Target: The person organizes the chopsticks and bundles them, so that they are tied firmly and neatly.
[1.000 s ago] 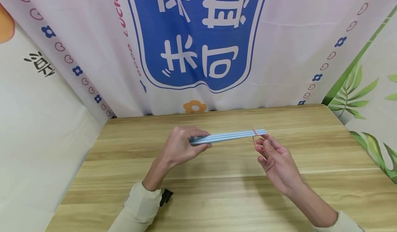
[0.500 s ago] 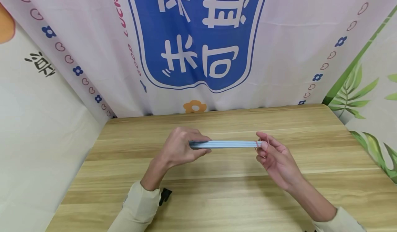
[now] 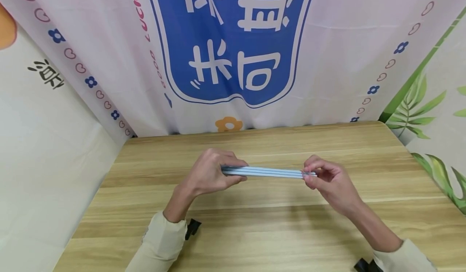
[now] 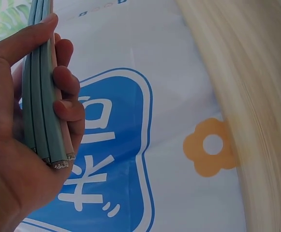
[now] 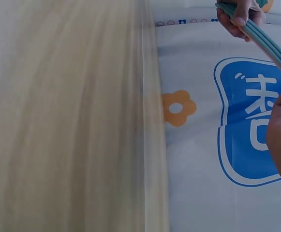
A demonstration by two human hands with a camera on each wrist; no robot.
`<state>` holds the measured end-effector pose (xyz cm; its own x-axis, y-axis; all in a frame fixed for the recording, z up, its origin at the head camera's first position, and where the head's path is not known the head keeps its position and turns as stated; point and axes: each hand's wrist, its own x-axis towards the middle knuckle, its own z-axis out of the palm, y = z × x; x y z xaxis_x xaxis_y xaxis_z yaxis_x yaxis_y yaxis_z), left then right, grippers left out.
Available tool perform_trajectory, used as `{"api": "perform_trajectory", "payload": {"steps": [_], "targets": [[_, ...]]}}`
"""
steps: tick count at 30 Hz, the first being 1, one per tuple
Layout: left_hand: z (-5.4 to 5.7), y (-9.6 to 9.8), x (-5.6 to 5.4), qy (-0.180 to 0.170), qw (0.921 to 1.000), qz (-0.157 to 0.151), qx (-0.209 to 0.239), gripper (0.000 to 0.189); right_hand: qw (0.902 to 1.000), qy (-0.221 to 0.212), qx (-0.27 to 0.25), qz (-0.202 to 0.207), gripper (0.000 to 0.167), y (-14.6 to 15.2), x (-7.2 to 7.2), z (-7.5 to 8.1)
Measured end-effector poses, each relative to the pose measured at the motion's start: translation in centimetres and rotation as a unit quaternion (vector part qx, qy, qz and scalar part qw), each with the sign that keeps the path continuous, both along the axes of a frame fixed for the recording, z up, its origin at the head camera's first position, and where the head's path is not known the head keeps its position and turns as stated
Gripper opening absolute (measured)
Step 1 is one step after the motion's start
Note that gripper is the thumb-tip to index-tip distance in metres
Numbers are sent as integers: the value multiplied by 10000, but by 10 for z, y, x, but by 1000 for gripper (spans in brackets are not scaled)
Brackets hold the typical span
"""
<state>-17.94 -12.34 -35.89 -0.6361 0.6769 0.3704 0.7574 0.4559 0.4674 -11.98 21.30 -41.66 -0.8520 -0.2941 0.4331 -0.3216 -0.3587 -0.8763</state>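
Note:
My left hand (image 3: pixel 211 174) grips one end of a bundle of light blue chopsticks (image 3: pixel 271 172), held level above the table. In the left wrist view its thumb lies along the blue sticks and the fingers curl round the far side, where a pinkish stick (image 4: pixel 66 137) also shows; the butt ends look patterned. Around the bundle's other end sits a thin red rubber band (image 3: pixel 303 175). There, thumb and fingers of my right hand (image 3: pixel 333 187) pinch at the band, one above and one below the tips. The fingers partly hide the band.
Beneath both hands spreads a wood-grain table (image 3: pixel 255 231). A white curtain (image 3: pixel 335 74) with a blue printed panel hangs behind its back edge. Black wrist straps or mounts show beside the left sleeve (image 3: pixel 160 235) and the right sleeve (image 3: pixel 404 260).
The bundle's right end has dropped from tilted up to slightly down. My right hand has turned, its thumb and fingers closing on the red band, which earlier hung in a loop from its fingers.

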Motion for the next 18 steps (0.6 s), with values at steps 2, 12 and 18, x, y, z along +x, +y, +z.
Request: {"api": "perform_trajectory", "payload": {"steps": [2, 12, 18], "targets": [[0, 0, 0, -61, 10000, -55, 42, 24, 9992, 316, 214, -79, 45, 2, -1, 0], [1, 1, 1, -92, 10000, -31, -5, 23, 9930, 1122, -137, 346, 46, 7, -12, -3], [1, 2, 1, -6, 9999, 152, -57, 24, 9960, 864, 116, 176, 42, 9, -10, -1]]}}
